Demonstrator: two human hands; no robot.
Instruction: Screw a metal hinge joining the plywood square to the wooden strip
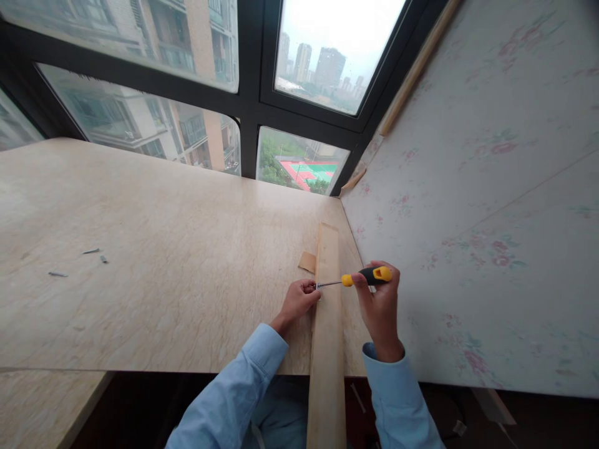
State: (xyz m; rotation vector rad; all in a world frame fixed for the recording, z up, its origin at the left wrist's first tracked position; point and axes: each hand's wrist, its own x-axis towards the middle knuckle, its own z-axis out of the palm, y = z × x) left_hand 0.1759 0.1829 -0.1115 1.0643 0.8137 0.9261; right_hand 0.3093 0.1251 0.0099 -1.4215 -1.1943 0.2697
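Note:
A long pale wooden strip [326, 337] lies along the right side of the marble-patterned counter [154, 274] and runs off its near edge. My right hand [381, 305] grips a yellow and black screwdriver [362, 278], held sideways with its metal tip against the strip's left edge. My left hand [298, 300] is closed at that tip, fingers pinched on the strip's edge where the tip meets it; whether a screw is there is too small to tell.
A small cardboard-coloured scrap [307, 262] lies left of the strip. A few dark screws [96, 254] are scattered at the counter's left. A floral-papered wall [477, 206] rises close on the right. Dark-framed windows [253, 106] stand behind the counter.

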